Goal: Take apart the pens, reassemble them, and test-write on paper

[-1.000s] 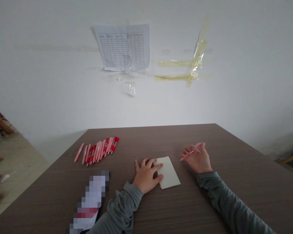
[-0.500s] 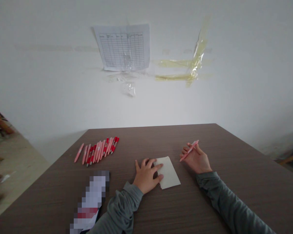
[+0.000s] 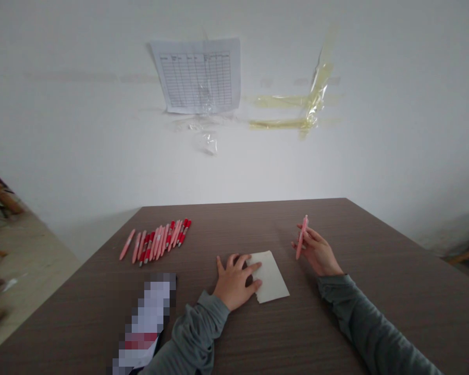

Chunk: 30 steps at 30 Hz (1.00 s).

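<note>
My left hand lies with spread fingers on the dark table, its thumb and a finger resting on the left edge of a pale sheet of paper. To the right of the paper, my right hand is raised and holds a pink pen nearly upright between its fingers. Several pink and red pens lie side by side in a slanted row at the left of the table.
A pixelated white and dark object lies at the table's front left, beside my left sleeve. Behind the brown table stands a wall bearing a printed sheet and yellowish tape.
The pen in my right hand has turned from a slant to nearly upright, and the fingers have shifted around it. My left hand and the paper have stayed in place.
</note>
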Each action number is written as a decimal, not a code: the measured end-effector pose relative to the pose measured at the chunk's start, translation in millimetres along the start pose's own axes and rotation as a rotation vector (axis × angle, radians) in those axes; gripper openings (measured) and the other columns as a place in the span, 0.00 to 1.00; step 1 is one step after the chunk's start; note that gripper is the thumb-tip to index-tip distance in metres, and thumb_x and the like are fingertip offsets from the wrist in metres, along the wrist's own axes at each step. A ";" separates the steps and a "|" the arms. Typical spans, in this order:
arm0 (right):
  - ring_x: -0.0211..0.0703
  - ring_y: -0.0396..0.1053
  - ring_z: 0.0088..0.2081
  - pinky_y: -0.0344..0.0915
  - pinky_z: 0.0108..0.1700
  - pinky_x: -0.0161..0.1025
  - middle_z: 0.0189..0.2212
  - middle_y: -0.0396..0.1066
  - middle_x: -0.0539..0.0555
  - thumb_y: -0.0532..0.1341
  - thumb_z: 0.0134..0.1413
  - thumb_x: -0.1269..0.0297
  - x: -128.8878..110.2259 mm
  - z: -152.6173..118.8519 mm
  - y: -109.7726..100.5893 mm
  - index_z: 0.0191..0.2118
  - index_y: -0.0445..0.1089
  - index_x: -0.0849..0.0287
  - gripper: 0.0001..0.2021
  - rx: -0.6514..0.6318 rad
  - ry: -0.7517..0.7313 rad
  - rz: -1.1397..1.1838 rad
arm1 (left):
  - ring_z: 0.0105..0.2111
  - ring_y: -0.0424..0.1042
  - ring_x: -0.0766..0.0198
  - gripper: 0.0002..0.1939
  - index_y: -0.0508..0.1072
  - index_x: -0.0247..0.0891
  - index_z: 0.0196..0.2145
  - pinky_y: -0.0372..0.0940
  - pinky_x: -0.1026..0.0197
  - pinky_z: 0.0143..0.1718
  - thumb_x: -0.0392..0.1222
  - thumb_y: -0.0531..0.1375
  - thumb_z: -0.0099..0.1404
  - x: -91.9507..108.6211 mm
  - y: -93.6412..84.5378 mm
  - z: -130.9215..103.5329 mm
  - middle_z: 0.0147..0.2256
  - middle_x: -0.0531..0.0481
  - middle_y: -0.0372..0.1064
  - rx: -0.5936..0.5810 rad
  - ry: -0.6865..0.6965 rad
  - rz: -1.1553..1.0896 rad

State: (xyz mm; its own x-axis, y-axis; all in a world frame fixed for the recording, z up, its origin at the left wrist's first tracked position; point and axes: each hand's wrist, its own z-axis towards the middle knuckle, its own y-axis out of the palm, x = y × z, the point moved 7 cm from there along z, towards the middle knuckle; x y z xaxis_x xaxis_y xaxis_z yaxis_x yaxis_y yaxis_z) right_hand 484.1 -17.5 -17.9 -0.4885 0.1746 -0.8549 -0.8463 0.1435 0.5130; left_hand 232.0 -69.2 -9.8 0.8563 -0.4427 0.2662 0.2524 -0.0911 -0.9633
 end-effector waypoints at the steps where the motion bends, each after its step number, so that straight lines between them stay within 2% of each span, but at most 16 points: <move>1: 0.38 0.65 0.28 0.69 0.35 0.43 0.26 0.68 0.48 0.70 0.40 0.58 -4.5 1.3 -4.0 0.42 0.73 0.57 0.20 0.033 -0.055 -0.107 | 0.60 0.47 0.44 0.24 0.59 0.65 0.56 0.29 0.19 0.54 0.61 0.49 0.62 -0.2 0.2 -0.1 0.61 0.56 0.54 0.006 0.001 -0.001; 5: 0.43 0.64 0.32 0.65 0.37 0.42 0.29 0.69 0.53 0.67 0.40 0.49 -29.8 3.8 -14.3 0.35 0.76 0.56 0.18 0.143 -0.354 -0.673 | 0.60 0.47 0.45 0.24 0.59 0.65 0.56 0.29 0.19 0.54 0.61 0.49 0.62 -1.4 1.9 -0.3 0.60 0.56 0.54 0.018 0.008 0.002; 8: 0.43 0.63 0.31 0.63 0.40 0.43 0.28 0.66 0.53 0.64 0.44 0.48 -38.4 4.8 -20.0 0.36 0.76 0.54 0.17 0.168 -0.459 -0.925 | 0.60 0.47 0.44 0.24 0.60 0.65 0.56 0.29 0.20 0.54 0.61 0.50 0.61 -2.8 2.6 -0.3 0.60 0.55 0.54 0.018 0.004 0.002; 10: 0.43 0.62 0.31 0.62 0.41 0.44 0.28 0.65 0.53 0.65 0.43 0.50 -39.5 5.9 -27.2 0.36 0.77 0.52 0.15 0.190 -0.465 -1.004 | 0.60 0.47 0.44 0.24 0.59 0.65 0.56 0.29 0.20 0.55 0.61 0.50 0.61 -3.3 3.0 -0.3 0.61 0.55 0.54 0.015 0.002 0.001; 13: 0.43 0.61 0.32 0.60 0.42 0.45 0.29 0.63 0.52 0.65 0.43 0.53 -39.6 6.7 -42.9 0.33 0.77 0.50 0.11 0.289 -0.435 -1.107 | 0.60 0.47 0.44 0.24 0.59 0.65 0.56 0.29 0.20 0.55 0.61 0.50 0.61 -4.1 4.1 0.0 0.61 0.56 0.53 0.004 -0.005 0.008; 17: 0.45 0.62 0.35 0.58 0.46 0.51 0.31 0.63 0.53 0.63 0.48 0.53 -39.7 8.3 -60.1 0.34 0.76 0.49 0.09 0.416 -0.385 -1.269 | 0.60 0.47 0.44 0.24 0.59 0.65 0.56 0.30 0.20 0.55 0.61 0.50 0.62 -4.2 5.1 0.1 0.61 0.56 0.53 0.000 -0.003 0.009; 24: 0.51 0.63 0.40 0.52 0.49 0.64 0.33 0.63 0.55 0.61 0.53 0.57 -35.6 16.5 -70.6 0.35 0.76 0.52 0.09 0.451 -0.323 -1.418 | 0.61 0.47 0.44 0.24 0.58 0.65 0.56 0.30 0.19 0.54 0.60 0.49 0.62 -3.5 3.7 -1.0 0.61 0.57 0.54 0.019 0.010 -0.009; 30: 0.53 0.64 0.42 0.53 0.49 0.66 0.36 0.65 0.58 0.60 0.54 0.57 -30.4 20.0 -75.6 0.36 0.76 0.53 0.10 0.445 -0.297 -1.476 | 0.61 0.47 0.44 0.24 0.58 0.65 0.56 0.29 0.19 0.54 0.60 0.49 0.62 -3.2 2.9 -2.5 0.61 0.57 0.54 0.016 0.004 0.007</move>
State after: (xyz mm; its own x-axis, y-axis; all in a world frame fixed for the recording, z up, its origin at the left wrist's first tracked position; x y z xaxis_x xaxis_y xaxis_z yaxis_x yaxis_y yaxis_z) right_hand 567.2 -14.2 -29.2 0.7852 -0.2039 -0.5847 -0.3656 0.6094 -0.7035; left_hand 228.8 -70.2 -13.6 0.8560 -0.4472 0.2595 0.2540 -0.0735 -0.9644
